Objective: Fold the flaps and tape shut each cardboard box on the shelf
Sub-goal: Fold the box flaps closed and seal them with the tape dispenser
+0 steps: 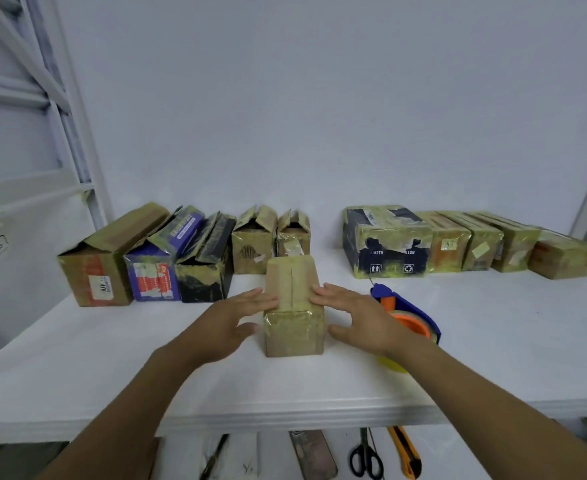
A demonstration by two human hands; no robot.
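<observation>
A small cardboard box [292,299] stands in the middle of the white shelf [77,368], its two top flaps folded down with a seam between them. My left hand [231,318] lies flat with straight fingers on the left flap, thumb by the box's side. My right hand [358,315] presses the right flap the same way. A blue and orange tape dispenser [410,318] lies on the shelf just behind my right hand, partly hidden by it.
Several boxes with open flaps [167,258] line the back left. Several taped boxes [458,242] line the back right. Below the shelf edge lie scissors [366,457], an orange utility knife [406,452] and other tools. A metal frame [73,116] rises at the left.
</observation>
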